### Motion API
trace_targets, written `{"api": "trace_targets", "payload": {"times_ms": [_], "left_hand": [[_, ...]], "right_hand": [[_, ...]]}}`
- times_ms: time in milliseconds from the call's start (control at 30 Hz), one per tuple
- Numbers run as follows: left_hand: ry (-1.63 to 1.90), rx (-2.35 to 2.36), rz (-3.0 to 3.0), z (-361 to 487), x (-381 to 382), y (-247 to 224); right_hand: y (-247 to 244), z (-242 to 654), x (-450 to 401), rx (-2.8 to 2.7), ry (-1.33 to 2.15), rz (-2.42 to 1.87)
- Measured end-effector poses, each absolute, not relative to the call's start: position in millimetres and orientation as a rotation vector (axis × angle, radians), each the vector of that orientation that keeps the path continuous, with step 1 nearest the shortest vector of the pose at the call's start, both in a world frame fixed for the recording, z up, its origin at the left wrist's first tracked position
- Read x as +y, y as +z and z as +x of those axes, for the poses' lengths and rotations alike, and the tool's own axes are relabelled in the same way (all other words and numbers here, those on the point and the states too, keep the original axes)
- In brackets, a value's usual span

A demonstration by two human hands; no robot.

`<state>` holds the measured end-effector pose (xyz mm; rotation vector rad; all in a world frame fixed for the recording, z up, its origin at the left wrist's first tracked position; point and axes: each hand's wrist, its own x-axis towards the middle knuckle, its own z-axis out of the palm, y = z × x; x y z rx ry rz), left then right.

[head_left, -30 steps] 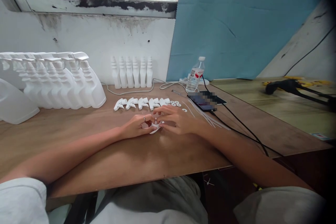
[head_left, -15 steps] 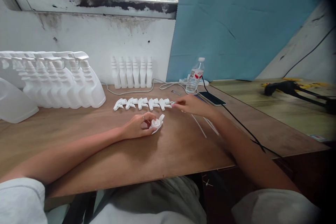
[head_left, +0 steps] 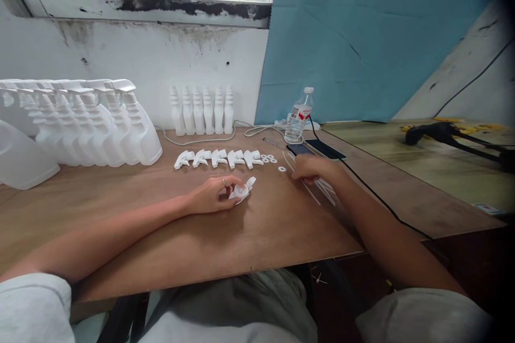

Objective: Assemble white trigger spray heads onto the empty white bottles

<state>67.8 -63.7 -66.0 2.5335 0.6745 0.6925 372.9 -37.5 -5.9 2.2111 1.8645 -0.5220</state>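
My left hand (head_left: 215,193) is closed around a white spray trigger head (head_left: 241,191), its round collar facing up and its lever pointing right. Thin white tubes (head_left: 325,193) lie at the right, and my right hand (head_left: 309,168) is down over them with fingers pinched on one tube; the fingertips are partly hidden. A single white ring washer (head_left: 282,169) rests just left of that hand. Further left is a small cluster of washers (head_left: 269,158). Beside them stretches a row of several white spray trigger heads (head_left: 219,158).
Large white spray bottles (head_left: 132,139) stand in a row at the left. Slim white bottles (head_left: 208,112) line the wall. Behind my right hand are a water bottle (head_left: 296,118), a phone (head_left: 325,150) and a black cable (head_left: 370,198) crossing the table.
My right hand has moved right and toward me, from the washers to the tubes. One washer now lies apart from the cluster. A tube has shifted slightly. My left hand still holds the trigger head.
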Motion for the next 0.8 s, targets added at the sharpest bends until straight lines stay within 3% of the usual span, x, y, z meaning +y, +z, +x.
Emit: {"api": "trace_targets", "payload": {"times_ms": [133,200,267,367,467,800], "left_hand": [[0.746,0.64,2.419,69,-62,-69],[0.741,0.646,2.383,70,-62,-70],[0.727,0.667,2.388,71,-61,-69],[0.728,0.663,2.403,70,-61,-68],[0.732,0.637,2.385,70,-60,-69],[0.742,0.61,2.377,71,-59,-70]], "right_hand": [[4,374,-42,2.031,-0.35,2.321],[9,372,-47,2.214,-0.432,2.4],[14,365,-54,2.511,-0.813,2.387],[15,346,-66,2.894,-1.596,1.993],[11,325,-76,3.138,-1.957,1.568],[-14,297,-83,3.404,-1.847,1.341]]}}
